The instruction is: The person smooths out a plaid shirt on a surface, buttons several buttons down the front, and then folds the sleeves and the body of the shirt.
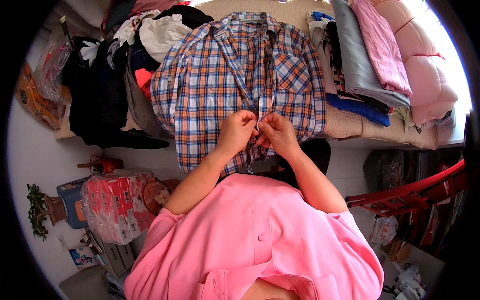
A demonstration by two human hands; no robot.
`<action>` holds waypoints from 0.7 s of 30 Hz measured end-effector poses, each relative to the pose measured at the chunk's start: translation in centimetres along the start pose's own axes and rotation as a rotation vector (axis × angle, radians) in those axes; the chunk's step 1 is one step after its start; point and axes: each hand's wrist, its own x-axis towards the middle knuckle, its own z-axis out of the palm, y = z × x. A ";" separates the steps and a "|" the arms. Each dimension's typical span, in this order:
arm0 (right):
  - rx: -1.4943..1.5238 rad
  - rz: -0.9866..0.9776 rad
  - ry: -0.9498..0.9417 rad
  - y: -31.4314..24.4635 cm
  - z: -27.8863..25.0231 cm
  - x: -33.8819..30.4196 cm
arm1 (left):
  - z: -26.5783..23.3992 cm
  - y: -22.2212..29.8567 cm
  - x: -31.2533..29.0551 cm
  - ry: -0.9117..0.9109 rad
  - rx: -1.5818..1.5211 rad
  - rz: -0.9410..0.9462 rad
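A plaid button-up shirt (205, 100) in blue, orange and white lies front side up, its collar at the far end and its lower part hanging over the near edge of the bed. My left hand (237, 131) pinches one front edge of it near the middle. Close beside, my right hand (278, 133) pinches the other front edge, and the fingertips of both hands meet at the placket. Any button between them is hidden by the fingers. Above my hands the two front edges lie slightly apart, and a chest pocket (293, 73) shows on the right side.
Left of the shirt is a heap of dark and white clothes (102, 85). On the right stand a stack of folded clothes (367, 55) and a pink puffy item (422, 70) on the beige bedspread (345, 122). Plastic-wrapped red packs (112, 205) and a red ladder-like frame (415, 192) flank me.
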 end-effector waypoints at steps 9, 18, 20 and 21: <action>-0.451 -0.220 0.101 -0.1 0.6 -0.1 | -0.2 -0.6 0.2 0.001 -0.021 0.121; -0.716 -0.430 0.188 -0.1 1.2 -0.2 | 0.3 -0.4 0.5 0.142 0.267 0.224; -0.693 -0.451 0.199 0.0 1.4 -0.4 | 0.3 0.0 0.4 0.151 0.301 0.230; -0.815 -0.450 0.220 0.0 1.5 -0.5 | 0.3 0.2 0.3 0.150 0.326 0.226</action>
